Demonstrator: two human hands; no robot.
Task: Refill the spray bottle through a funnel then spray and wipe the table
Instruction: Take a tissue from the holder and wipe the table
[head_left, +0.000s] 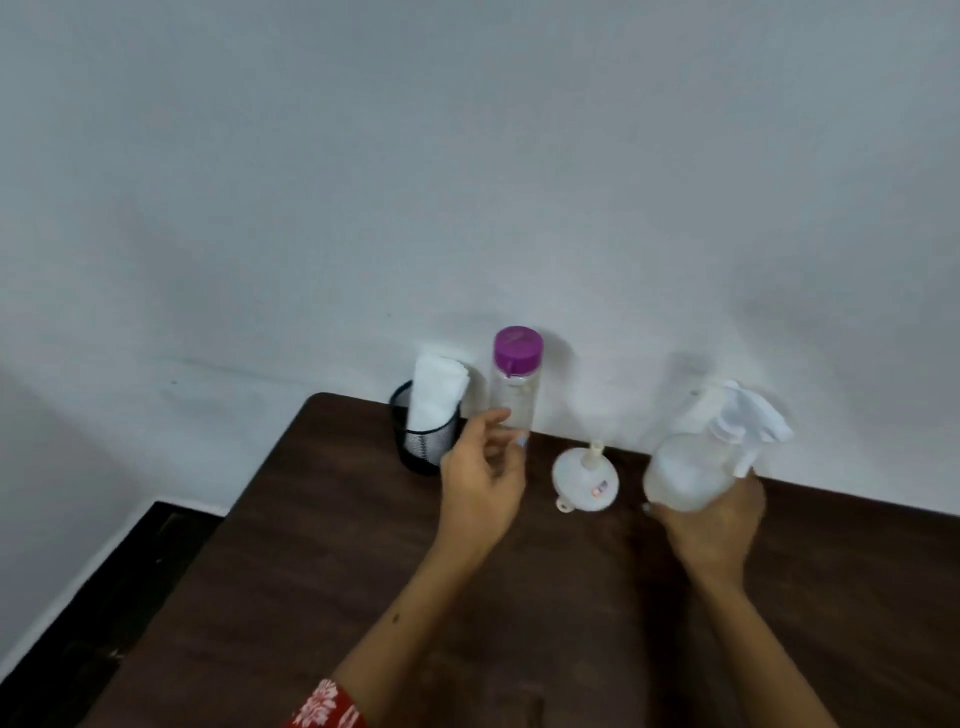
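Two grips: right hand (714, 525) wrapped round the base of the spray bottle (696, 462), held upright and slightly tilted at the right; left hand (480, 480) loosely spread, holding nothing, fingertips just beside the purple-capped water bottle (514, 384), upright, directly beyond. Between the hands, funnel (586, 475) mouth-down, spout up, on the counter (363, 571). Farther left, rolled cloth (434, 387) in mesh cup (423, 441).
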